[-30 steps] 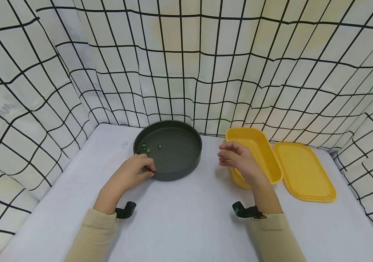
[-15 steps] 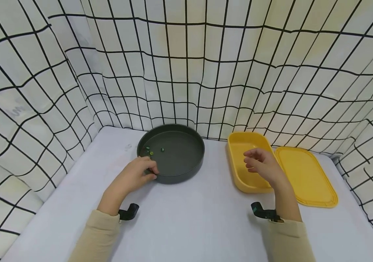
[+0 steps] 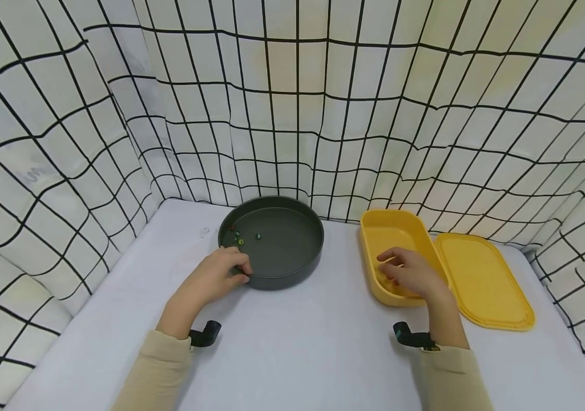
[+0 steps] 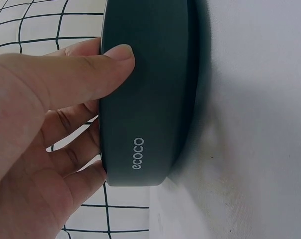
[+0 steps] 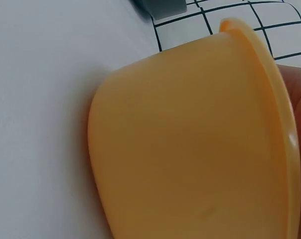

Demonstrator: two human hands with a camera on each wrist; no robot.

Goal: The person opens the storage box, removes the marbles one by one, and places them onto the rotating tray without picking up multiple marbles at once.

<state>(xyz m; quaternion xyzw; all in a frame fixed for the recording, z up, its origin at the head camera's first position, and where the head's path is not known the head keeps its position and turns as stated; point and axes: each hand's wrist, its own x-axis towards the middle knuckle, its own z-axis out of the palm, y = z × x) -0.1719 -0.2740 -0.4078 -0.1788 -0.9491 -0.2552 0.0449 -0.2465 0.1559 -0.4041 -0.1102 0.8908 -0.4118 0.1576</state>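
Observation:
My left hand (image 3: 215,277) holds the near-left rim of a round dark green tray (image 3: 287,242). In the left wrist view the thumb lies on the outer wall, marked "ecoco", and the other fingers reach over the rim. Several small beads (image 3: 241,242), green, yellow-green and reddish, lie at the tray's left side. My right hand (image 3: 415,273) is over the yellow rectangular box (image 3: 388,222), bent fingers pointing down into it. Whether they pinch anything cannot be seen; in the right wrist view the box wall (image 5: 190,139) hides most of the hand.
A yellow lid (image 3: 487,285) lies flat on the white tabletop (image 3: 313,354), right of the box. White walls with a black grid (image 3: 297,114) close off the back and sides. Both wrists wear small black cameras (image 3: 207,334).
My right hand has moved from the box's left edge to the right, then lower into the box. The left hand keeps its hold on the tray rim. The head view has shifted slightly.

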